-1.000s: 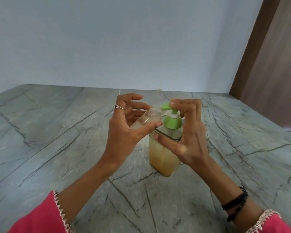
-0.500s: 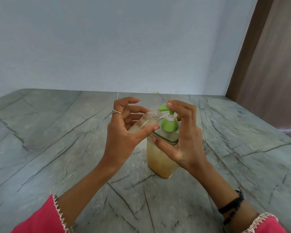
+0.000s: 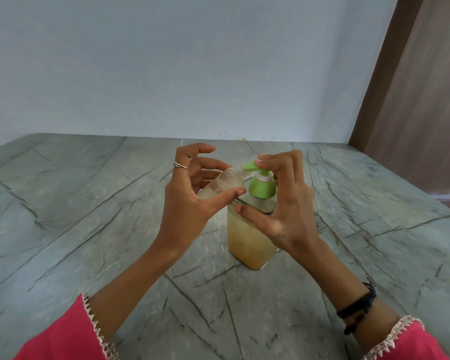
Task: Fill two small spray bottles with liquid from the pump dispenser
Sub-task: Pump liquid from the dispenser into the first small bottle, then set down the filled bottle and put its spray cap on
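Now on the table the dispenser stands as before; its pump has risen since a moment ago. Right hand fingers curl over it, left hand pinching the tilted bottle at the spout, part-filled.

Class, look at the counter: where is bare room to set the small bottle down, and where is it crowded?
Bare stone counter lies left of the left hand, and more lies right of the right hand. It is crowded at the middle, where both hands close round the small bottle and pump dispenser.
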{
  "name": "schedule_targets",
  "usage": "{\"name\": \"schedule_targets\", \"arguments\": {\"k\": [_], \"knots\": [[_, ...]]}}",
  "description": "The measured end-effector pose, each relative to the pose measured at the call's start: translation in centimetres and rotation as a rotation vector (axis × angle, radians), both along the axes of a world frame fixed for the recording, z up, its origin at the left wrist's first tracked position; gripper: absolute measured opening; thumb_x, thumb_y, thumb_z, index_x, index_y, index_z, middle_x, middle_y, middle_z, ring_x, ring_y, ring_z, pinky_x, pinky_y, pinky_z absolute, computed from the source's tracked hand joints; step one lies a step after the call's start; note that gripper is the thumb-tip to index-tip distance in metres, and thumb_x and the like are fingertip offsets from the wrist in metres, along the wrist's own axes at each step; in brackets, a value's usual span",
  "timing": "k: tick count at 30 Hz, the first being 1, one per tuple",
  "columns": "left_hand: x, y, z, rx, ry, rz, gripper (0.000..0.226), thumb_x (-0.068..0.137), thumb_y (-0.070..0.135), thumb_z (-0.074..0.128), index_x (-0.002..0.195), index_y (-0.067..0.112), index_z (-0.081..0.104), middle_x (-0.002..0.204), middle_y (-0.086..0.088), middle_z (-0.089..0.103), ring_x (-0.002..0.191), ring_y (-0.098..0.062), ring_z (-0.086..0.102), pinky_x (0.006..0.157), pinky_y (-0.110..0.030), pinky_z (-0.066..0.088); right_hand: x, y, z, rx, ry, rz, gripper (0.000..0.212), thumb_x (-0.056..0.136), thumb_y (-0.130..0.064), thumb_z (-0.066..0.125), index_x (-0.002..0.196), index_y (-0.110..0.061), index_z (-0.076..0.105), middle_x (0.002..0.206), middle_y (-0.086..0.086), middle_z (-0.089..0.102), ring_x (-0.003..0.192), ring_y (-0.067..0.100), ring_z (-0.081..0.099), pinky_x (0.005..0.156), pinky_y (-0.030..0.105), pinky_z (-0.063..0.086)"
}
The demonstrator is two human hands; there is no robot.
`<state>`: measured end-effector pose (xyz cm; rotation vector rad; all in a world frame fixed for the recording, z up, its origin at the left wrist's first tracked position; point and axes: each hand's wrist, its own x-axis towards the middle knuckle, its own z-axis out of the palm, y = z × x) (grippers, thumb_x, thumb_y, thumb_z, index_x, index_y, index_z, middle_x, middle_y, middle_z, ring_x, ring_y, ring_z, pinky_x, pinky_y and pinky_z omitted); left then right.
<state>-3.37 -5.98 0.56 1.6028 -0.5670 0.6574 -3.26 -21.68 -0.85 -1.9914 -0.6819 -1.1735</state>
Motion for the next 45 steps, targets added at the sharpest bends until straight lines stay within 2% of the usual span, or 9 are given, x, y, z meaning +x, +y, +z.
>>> {"name": "schedule_targets", "arguments": {"k": [7, 13, 17, 28, 32, 37, 40, 43, 45], "knots": [[0.0, 0.0, 0.2, -0.013, -0.002, -0.013, 0.06, 0.058, 0.033, 0.081, 0.103, 0.044, 0.043, 0.094, 0.005, 0.068, 0.088, -0.017, 0.067, 0.077, -0.029, 0.053, -0.1, 0.0, -0.3, -0.018, 0.011, -0.01, 0.066, 0.069, -0.045, 0.068, 0.124, -0.026, 0.037, 0.126, -0.009, 0.038, 0.101, 0.005, 0.055, 0.055, 0.039, 0.054], [-0.2, -0.1, 0.2, -0.022, 0.002, -0.008, 0.06, 0.059, 0.034, 0.081, 0.105, 0.038, 0.043, 0.094, 0.002, 0.068, 0.087, -0.017, 0.067, 0.077, -0.031, 0.054, 0.0, 0.0, 0.1, -0.004, 0.0, 0.005, 0.059, 0.066, -0.046, 0.066, 0.115, -0.024, 0.042, 0.115, -0.009, 0.04, 0.087, 0.005, 0.053, 0.055, 0.041, 0.053], [-0.1, -0.2, 0.1, -0.034, 0.017, 0.0, 0.062, 0.058, 0.03, 0.084, 0.105, 0.038, 0.043, 0.094, 0.003, 0.068, 0.087, -0.016, 0.067, 0.077, -0.031, 0.055, 0.1, 0.0, 0.3, -0.016, -0.004, 0.004, 0.059, 0.064, -0.046, 0.067, 0.113, -0.024, 0.043, 0.112, -0.009, 0.04, 0.085, 0.006, 0.053, 0.055, 0.04, 0.052], [-0.2, -0.4, -0.2, -0.111, 0.062, -0.074, 0.062, 0.061, 0.024, 0.083, 0.108, 0.032, 0.044, 0.096, 0.003, 0.07, 0.092, -0.014, 0.068, 0.081, -0.024, 0.052, -0.4, -0.2, 0.1, -0.047, 0.043, -0.001, 0.068, 0.07, -0.046, 0.067, 0.128, -0.027, 0.036, 0.13, -0.012, 0.036, 0.093, 0.006, 0.056, 0.056, 0.036, 0.055], [0.0, -0.3, -0.3, -0.129, 0.058, -0.088, 0.063, 0.06, 0.029, 0.08, 0.11, 0.035, 0.043, 0.093, -0.002, 0.069, 0.092, -0.017, 0.067, 0.083, -0.026, 0.052, -0.8, -0.4, 0.2, -0.018, 0.061, 0.033, 0.057, 0.08, -0.044, 0.059, 0.129, -0.025, 0.038, 0.129, -0.014, 0.038, 0.105, 0.0, 0.052, 0.073, 0.026, 0.053], [0.0, -0.1, 0.0, -0.101, 0.047, -0.098, 0.066, 0.062, 0.022, 0.085, 0.111, 0.035, 0.042, 0.094, -0.001, 0.066, 0.093, -0.017, 0.066, 0.086, -0.028, 0.051, -1.1, 0.2, 0.9, 0.011, 0.051, -0.034, 0.048, 0.083, -0.037, 0.06, 0.125, -0.023, 0.041, 0.119, -0.008, 0.046, 0.105, 0.009, 0.053, 0.084, 0.014, 0.044], [-0.3, 0.2, 0.5, -0.06, 0.038, -0.083, 0.065, 0.06, 0.024, 0.079, 0.111, 0.035, 0.04, 0.095, 0.0, 0.065, 0.092, -0.015, 0.066, 0.085, -0.025, 0.051, -1.3, 0.5, 1.4, 0.001, -0.003, -0.09, 0.047, 0.082, -0.031, 0.061, 0.124, -0.021, 0.042, 0.119, -0.01, 0.043, 0.108, 0.006, 0.047, 0.088, 0.016, 0.042], [-0.6, 1.2, 0.7, -0.043, 0.027, -0.049, 0.065, 0.06, 0.025, 0.079, 0.111, 0.036, 0.04, 0.095, 0.003, 0.065, 0.089, -0.014, 0.067, 0.082, -0.023, 0.052, -1.7, 1.0, 2.2, -0.003, -0.1, -0.16, 0.036, 0.082, -0.023, 0.061, 0.116, -0.013, 0.053, 0.121, 0.0, 0.05, 0.112, 0.008, 0.045, 0.09, 0.022, 0.042], [-0.8, 2.1, 0.8, -0.062, 0.037, -0.038, 0.066, 0.059, 0.024, 0.079, 0.112, 0.036, 0.039, 0.093, 0.005, 0.064, 0.088, -0.014, 0.067, 0.082, -0.025, 0.053, -2.1, 1.4, 2.7, -0.015, -0.179, -0.182, 0.023, 0.083, -0.009, 0.062, 0.106, -0.006, 0.061, 0.112, 0.007, 0.059, 0.106, 0.015, 0.051, 0.088, 0.022, 0.043]]}}
